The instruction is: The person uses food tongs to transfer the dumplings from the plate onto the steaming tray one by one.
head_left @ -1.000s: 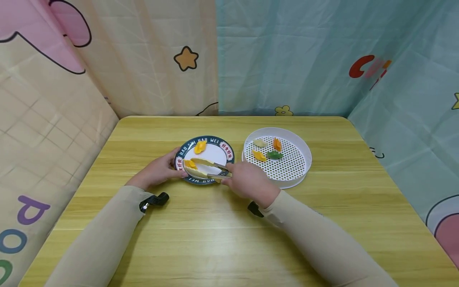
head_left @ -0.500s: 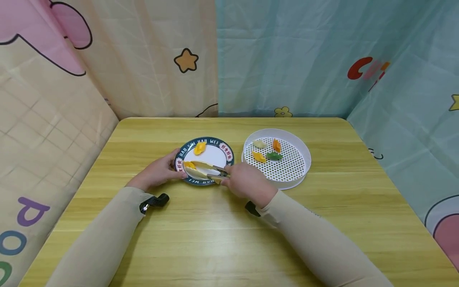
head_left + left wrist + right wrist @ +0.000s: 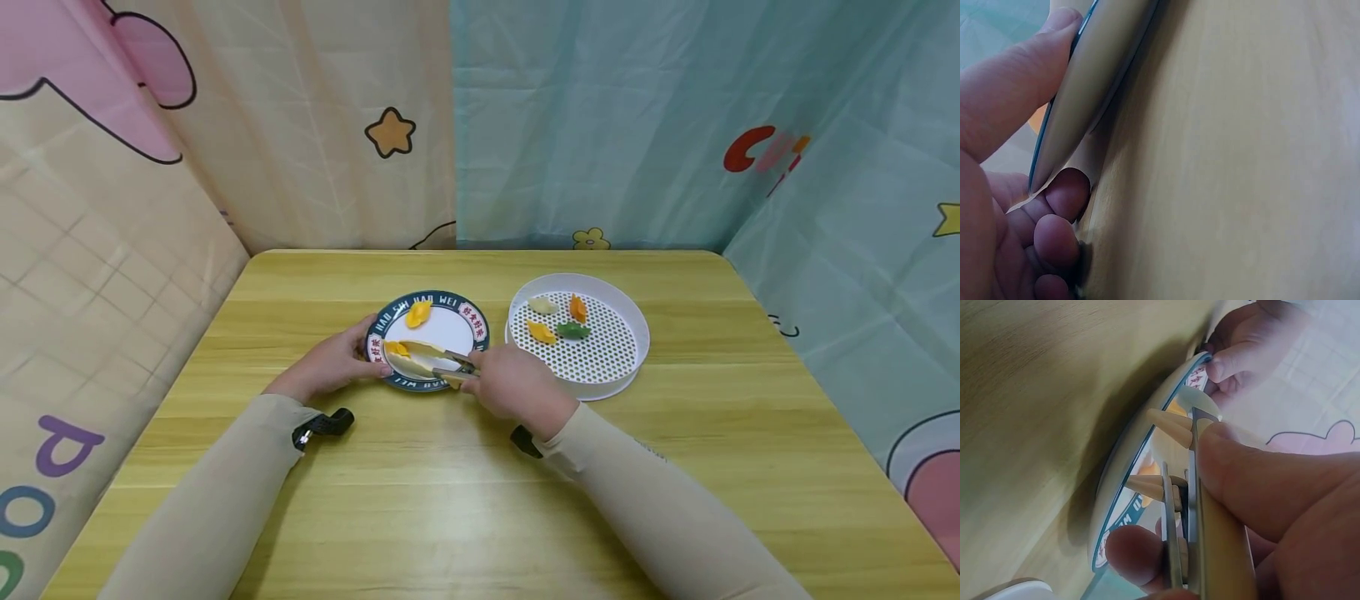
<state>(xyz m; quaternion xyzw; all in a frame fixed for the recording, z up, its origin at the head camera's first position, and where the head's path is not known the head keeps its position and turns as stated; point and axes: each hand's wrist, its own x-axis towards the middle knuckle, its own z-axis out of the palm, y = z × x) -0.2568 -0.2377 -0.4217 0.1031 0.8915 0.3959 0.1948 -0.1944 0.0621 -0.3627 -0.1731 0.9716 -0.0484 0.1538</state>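
Note:
My left hand [image 3: 333, 362] grips the left rim of a round plate [image 3: 453, 333] with a dark teal lettered border. Its thumb lies on the rim and fingers reach underneath, as the left wrist view shows. In my right hand [image 3: 517, 385] is a pair of tongs [image 3: 411, 364] with pale tips. The tips reach over the plate's left part, around a yellow toy dumpling [image 3: 397, 348]; whether they touch it I cannot tell. A second yellow dumpling [image 3: 418, 313] lies near the plate's far edge.
Right of the plate stands a white round perforated tray [image 3: 600, 354] with a raised wall. It holds a pale dumpling [image 3: 543, 306], an orange one [image 3: 577, 308], a yellow one [image 3: 541, 332] and a green one [image 3: 573, 332]. Printed curtains [image 3: 592, 125] hang behind the wooden table [image 3: 420, 517].
The head view has tilted slightly, so everything sits a little lower in it. Hands, tongs, plate and dumplings keep nearly the same places relative to each other.

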